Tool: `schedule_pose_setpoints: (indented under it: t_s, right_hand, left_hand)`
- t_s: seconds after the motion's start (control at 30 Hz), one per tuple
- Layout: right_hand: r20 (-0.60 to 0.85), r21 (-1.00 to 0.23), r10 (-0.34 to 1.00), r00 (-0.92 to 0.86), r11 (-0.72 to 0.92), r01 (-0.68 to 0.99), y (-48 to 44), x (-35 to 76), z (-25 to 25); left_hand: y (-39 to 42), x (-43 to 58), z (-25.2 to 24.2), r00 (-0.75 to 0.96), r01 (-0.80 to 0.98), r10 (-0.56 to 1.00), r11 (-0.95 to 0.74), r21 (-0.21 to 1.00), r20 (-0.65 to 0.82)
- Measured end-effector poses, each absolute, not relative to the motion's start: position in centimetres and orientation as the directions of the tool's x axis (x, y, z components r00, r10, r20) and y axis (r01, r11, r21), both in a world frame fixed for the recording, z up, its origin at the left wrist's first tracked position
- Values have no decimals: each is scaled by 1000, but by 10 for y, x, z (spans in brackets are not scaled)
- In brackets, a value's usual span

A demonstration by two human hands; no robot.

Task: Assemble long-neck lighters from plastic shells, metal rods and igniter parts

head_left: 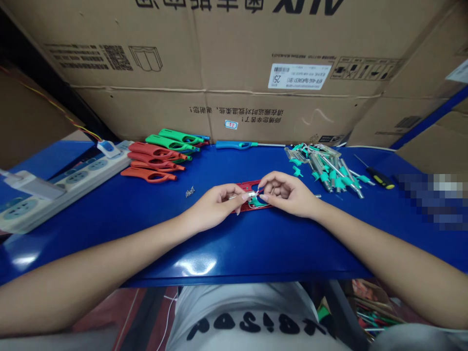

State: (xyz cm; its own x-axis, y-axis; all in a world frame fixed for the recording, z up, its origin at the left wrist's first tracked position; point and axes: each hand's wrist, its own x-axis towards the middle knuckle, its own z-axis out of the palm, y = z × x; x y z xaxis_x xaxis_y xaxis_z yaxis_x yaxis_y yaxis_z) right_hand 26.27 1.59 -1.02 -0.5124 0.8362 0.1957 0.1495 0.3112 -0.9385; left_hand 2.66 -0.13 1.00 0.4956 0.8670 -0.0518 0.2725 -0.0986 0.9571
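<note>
Fingers (242,196) of both hands pinched on small metal part (251,195), over red lighter shell (245,185) lying flat mid-bench, green piece (258,202) in it. Left hand (214,207) at shell's 9 o'clock, right hand (287,195) at 3. Head view, from shell: screws (189,192) 9 o'clock; red lighters (151,158) and green lighters (171,142) 10; blue lighter (234,145) 12; teal-tipped parts (321,165) 2; screwdriver (380,178) 3; power strip (73,178) far 9; blue bench (256,253) under all; cartons (234,48) behind.
</note>
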Motion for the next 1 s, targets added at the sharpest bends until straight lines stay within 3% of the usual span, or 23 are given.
schedule_pose_setpoints:
  t_s: [0.13, 0.27, 0.63, 1.0]
  right_hand:
    - [160, -973, 843, -514, 224, 64, 17, 265, -9]
    - [90, -981, 838, -538, 168, 99, 16, 267, -8]
    - [207, -923, 827, -522, 342, 176, 17, 262, -7]
    - [172, -933, 831, -529, 310, 182, 18, 265, -9]
  left_hand:
    - [-1, 26, 10, 460, 271, 884, -51, 961, -83]
    - [-1, 27, 10, 440, 253, 889, 9, 967, -123]
    - [-1, 28, 13, 465, 280, 877, -20, 960, -117]
    - [-1, 27, 11, 475, 263, 874, -24, 964, -108]
